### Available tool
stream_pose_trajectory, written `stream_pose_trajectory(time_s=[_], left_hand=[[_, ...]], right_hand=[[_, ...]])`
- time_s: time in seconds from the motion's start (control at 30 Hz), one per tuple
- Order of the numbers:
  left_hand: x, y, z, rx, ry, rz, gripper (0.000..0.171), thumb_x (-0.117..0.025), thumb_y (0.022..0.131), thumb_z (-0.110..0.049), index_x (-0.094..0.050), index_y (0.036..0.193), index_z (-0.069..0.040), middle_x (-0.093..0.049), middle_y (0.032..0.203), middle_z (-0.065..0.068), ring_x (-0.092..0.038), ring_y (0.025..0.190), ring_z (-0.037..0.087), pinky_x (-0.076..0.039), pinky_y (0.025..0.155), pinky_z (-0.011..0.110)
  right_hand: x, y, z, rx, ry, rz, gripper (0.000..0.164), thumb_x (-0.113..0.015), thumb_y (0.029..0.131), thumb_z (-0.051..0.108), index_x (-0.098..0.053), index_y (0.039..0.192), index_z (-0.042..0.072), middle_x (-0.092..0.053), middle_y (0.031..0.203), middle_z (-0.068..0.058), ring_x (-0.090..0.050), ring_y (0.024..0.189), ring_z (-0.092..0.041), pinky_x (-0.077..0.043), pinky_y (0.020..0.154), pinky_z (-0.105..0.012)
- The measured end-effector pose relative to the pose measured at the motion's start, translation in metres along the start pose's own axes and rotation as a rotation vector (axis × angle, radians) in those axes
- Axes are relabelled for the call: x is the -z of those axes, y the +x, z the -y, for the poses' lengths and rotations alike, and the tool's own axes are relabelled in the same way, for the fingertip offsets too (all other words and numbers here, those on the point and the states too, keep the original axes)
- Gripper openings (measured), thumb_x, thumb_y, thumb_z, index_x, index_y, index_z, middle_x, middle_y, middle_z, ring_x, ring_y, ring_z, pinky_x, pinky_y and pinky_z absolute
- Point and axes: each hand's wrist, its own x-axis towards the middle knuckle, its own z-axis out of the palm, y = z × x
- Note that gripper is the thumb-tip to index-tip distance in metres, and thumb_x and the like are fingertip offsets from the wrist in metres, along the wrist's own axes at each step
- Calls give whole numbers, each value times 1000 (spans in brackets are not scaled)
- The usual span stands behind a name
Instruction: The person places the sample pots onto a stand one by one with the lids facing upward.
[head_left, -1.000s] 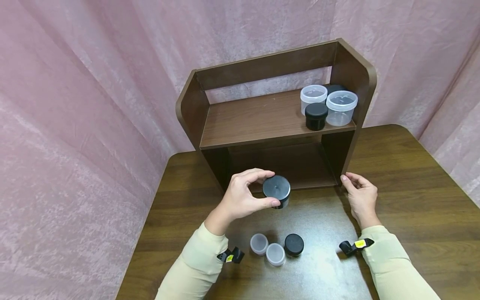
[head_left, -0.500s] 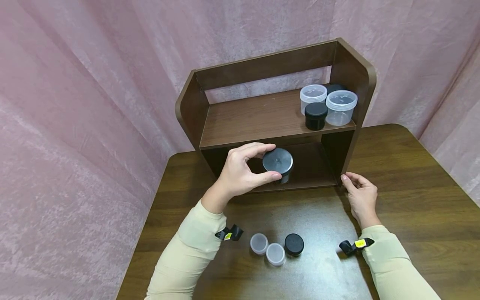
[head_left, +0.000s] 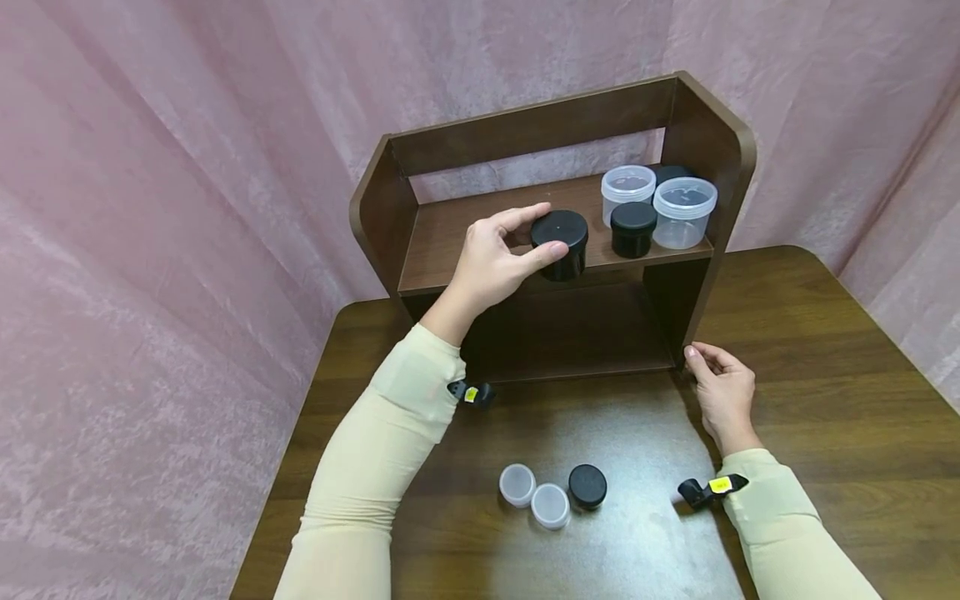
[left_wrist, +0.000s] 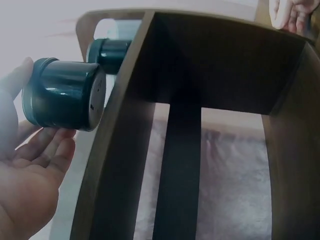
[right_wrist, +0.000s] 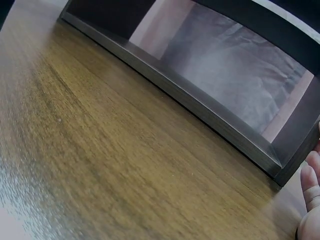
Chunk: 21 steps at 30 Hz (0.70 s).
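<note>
In the head view my left hand holds a black lidded jar by its sides, between thumb and fingers. The jar is upright, at the height of the upper board of a brown shelf unit, overlapping that board's front edge. From the left wrist the same jar shows its underside, tilted in that view. My right hand rests at the lower right corner of the shelf unit, thumb by the side panel's front edge; the right wrist view catches some of its fingers along the outside of that panel.
On the upper board's right end stand two clear tubs, a small black jar and another black-lidded container, partly hidden. Nearer on the wooden table sit two small frosted tubs and a black-lidded jar. Pink curtains hang behind.
My left hand has raised the black jar from low over the table, past the lower opening, up to the upper board. My right hand has stayed at the shelf's corner.
</note>
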Motion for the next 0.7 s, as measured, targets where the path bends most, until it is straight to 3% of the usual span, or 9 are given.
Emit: stream_pose_trajectory(time_s=[0.23, 0.37, 0.7], left_hand=[[-3, 32, 9, 146, 20, 2, 58, -78, 81, -29, -59, 132, -10, -69, 107, 5, -67, 89, 9, -54, 75, 24], [-7, 46, 16, 177, 83, -1, 60, -77, 82, -33, -58, 134, -10, -67, 113, 5, -66, 92, 7, -52, 80, 20], [-14, 61, 23, 250, 96, -41, 61, -76, 83, -35, -57, 135, -11, -68, 115, 2, -64, 95, 5, -49, 82, 17]], right_hand=[[1, 1, -1, -16, 27, 6, 13, -74, 84, 6, -73, 95, -2, -71, 79, 1, -63, 65, -7, -49, 57, -15], [2, 1, -1, -15, 24, 0, 14, -74, 84, 6, -73, 95, -3, -71, 79, 1, -63, 64, -8, -50, 57, -15], [2, 1, 0, -20, 8, 2, 17, -75, 84, 10, -73, 96, -2, -72, 81, -2, -64, 66, -9, -50, 59, -15]])
